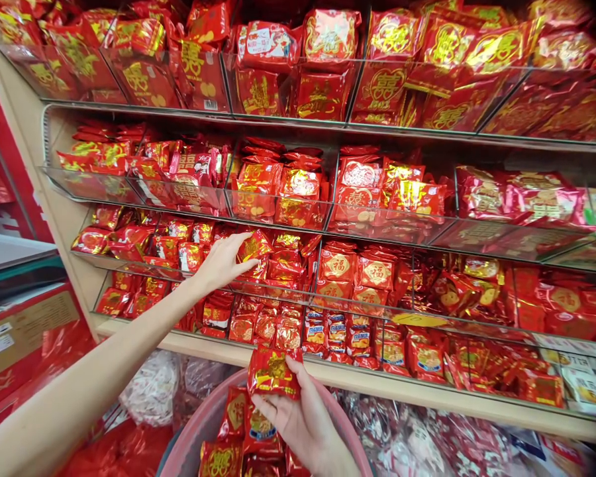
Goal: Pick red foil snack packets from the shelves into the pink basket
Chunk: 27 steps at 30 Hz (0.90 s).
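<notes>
My left hand (224, 263) reaches into the third shelf row, its thumb and fingers closed about a small red-and-gold snack packet (258, 245). More packets of the same colours lie around it in the bin. Lower down, my right hand (305, 411) grips a shiny red snack packet (274, 372) with gold print, thumb over its edge. That packet is above a pink round basket (345, 421). Inside the basket lie several red packets (221, 458), one with a gold double-happiness sign; my right hand and wrist cover part of them.
Tilted clear-fronted shelves (278, 212) full of red packets span the view. A wooden ledge (377, 392) runs along the bottom. Plastic-bagged goods (412, 437) lie beneath it. A cardboard box (24, 331) and red plastic bags (122, 450) are at the left.
</notes>
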Motion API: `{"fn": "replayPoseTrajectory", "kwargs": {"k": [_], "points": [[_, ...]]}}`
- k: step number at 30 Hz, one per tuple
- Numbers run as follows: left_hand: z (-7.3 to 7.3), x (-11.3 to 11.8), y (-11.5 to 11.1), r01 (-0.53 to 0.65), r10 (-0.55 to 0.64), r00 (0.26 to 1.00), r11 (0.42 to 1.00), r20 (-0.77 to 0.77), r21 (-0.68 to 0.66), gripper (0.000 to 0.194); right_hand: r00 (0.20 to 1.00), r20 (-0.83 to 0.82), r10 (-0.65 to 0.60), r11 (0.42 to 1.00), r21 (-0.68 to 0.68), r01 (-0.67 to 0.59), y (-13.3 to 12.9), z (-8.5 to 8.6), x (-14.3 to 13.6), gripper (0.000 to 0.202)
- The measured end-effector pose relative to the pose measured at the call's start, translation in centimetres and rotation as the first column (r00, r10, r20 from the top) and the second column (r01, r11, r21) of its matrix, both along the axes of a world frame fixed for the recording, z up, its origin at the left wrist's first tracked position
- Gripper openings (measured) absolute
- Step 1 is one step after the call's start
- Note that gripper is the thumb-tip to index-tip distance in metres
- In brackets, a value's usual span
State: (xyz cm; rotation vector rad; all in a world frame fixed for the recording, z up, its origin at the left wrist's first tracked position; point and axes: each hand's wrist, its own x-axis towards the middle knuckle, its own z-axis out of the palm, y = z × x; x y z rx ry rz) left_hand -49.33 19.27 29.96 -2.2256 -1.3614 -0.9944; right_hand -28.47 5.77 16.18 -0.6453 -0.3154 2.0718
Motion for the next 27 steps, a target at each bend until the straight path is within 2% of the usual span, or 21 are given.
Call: {"fn": "replayPoseTrajectory", "kwargs": {"k": [3,5,8,12,15,19,27], "points": [[-0.2,0.0,-2.8,0.024,-0.029,0.997,0.997,0.065,0.072,0.057,0.999,-0.023,0.023,1.0,0.006,-0.023,-0.2,0.1,0.0,0.052],[-0.7,0.2,-5.4,0.05,-0.056,0.994,0.997,0.092,0.067,0.055,0.999,-0.026,0.036,0.999,0.002,-0.036,-0.3,0.2,0.0,0.056],[-2.4,0.8,-9.5,0.154,-0.144,0.984,0.983,0.1,-0.1,0.051,0.998,-0.023,0.058,0.998,0.004,-0.058,-0.4,0.3,-0.2,0.058],[-5.5,1.6,-13.3,0.235,-0.245,0.969,0.918,0.01,-0.32,0.054,0.996,-0.035,0.078,0.997,0.023,-0.077,-0.8,0.1,-0.5,0.055],[-6.9,2.2,-14.7,0.264,-0.304,0.952,0.865,-0.026,-0.426,0.056,0.994,-0.057,0.09,0.996,0.019,-0.089,-1.2,-0.2,-0.5,0.057],[-7.3,3.1,-15.4,0.301,-0.356,0.934,0.777,0.007,-0.552,0.056,0.99,-0.089,0.106,0.994,0.016,-0.105,-1.9,-0.5,-0.3,0.061],[-8.0,4.8,-15.8,0.343,-0.421,0.907,0.721,0.013,-0.602,0.055,0.992,-0.086,0.092,0.996,-0.011,-0.093,-3.1,-0.8,1.1,0.053]]}}
